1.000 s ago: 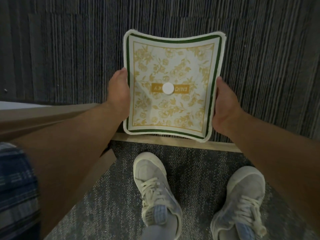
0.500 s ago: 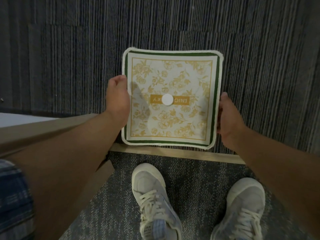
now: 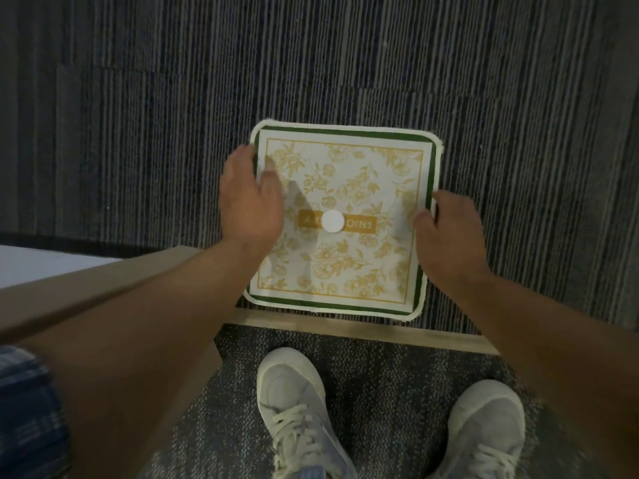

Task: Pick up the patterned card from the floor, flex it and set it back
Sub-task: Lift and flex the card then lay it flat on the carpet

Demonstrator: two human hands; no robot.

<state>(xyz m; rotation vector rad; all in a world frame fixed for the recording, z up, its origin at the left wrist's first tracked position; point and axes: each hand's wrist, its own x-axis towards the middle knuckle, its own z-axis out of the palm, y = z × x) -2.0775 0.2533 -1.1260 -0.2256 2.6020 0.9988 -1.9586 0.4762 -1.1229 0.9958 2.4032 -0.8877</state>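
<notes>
Nearest the camera we see two pale lace-up shoes, the left shoe [image 3: 294,406] and the right shoe [image 3: 484,430], standing on a speckled grey mat [image 3: 387,375]. At lower left a patch of blue checked fabric [image 3: 27,409] covers part of the frame, and a tan board [image 3: 86,285] runs diagonally behind the left forearm. A pale wooden strip [image 3: 363,326] borders the far edge of the mat; beyond it begins the dark striped carpet [image 3: 173,133]. The patterned card [image 3: 359,174] lies flat on this carpet, just past the strip — a square sheet with rounded corners, a white margin, a green border line, a gold floral field and a gold label band under a white disc [image 3: 332,221] at its centre. Our left hand [image 3: 250,202] is over the card's left edge, palm down, fingers spread and loosely extended; the hand is open and grips nothing, and we cannot tell whether the palm touches the sheet. It casts a shadow across the card toward the disc. Our right hand [image 3: 446,229] sits at the card's right edge with fingers curled downward over the green border — whether it pinches the edge or merely rests on it, we cannot tell. The carpet fills the rest of the far view.
</notes>
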